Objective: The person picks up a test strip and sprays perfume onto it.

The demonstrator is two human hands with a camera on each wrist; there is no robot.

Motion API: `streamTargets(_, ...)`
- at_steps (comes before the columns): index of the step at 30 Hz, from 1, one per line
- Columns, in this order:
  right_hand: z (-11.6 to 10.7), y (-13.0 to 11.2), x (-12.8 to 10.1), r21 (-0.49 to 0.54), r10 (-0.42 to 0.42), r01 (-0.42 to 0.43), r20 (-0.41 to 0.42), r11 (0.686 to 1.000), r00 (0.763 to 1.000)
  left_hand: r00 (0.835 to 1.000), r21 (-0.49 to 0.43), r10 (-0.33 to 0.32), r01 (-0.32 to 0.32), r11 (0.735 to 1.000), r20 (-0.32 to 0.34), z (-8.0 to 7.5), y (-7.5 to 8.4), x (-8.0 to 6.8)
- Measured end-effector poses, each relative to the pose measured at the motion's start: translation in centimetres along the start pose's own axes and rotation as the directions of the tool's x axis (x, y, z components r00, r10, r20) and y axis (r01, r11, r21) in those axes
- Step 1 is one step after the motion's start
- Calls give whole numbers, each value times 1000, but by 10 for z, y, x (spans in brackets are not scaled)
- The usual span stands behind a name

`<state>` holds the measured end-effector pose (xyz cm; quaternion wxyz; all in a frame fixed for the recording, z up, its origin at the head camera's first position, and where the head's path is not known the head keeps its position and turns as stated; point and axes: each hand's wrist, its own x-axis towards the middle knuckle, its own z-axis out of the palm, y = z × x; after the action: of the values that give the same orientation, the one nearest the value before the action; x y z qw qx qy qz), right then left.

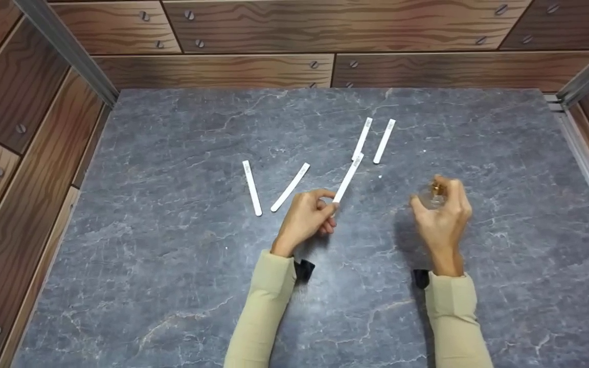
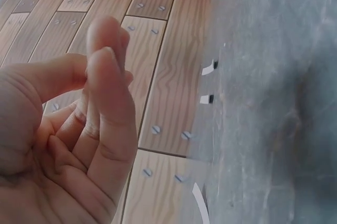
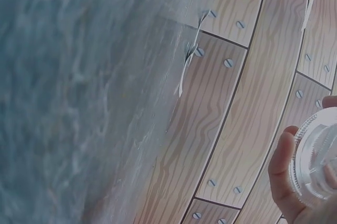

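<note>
My left hand pinches a white paper test strip near its lower end, between thumb and fingers. The strip points up and to the right, small print at its far tip. In the left wrist view the fingertips of the left hand hide it. To the right, my right hand grips a small clear glass perfume bottle with a gold-coloured neck, its fingers curled around it. The right wrist view shows the ridged round glass of the bottle at the frame's edge.
Two more strips lie left of the left hand, an upright one and a slanted one. Farther back lie another pair, a left strip and a right strip. Wood-patterned walls border the grey marbled table.
</note>
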<state>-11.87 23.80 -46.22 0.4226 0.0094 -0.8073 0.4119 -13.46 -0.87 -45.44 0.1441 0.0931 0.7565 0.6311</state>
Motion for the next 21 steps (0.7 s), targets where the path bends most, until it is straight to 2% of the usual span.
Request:
streamTargets(7, -2, 0, 1, 4, -2, 2, -17, 1000, 1000, 999, -14, 27, -27, 1000, -18, -2, 1, 17)
streamTargets(14, -3, 1, 1, 0, 0, 0, -19, 1000, 1000, 998, -32, 6, -8, 999, -69, 1, -1, 32)
streamTargets(21, -2, 1, 1, 14, 13, -13, -13, 1000, 1000, 995, -32, -21, 18, 999, -94, 4, -6, 46)
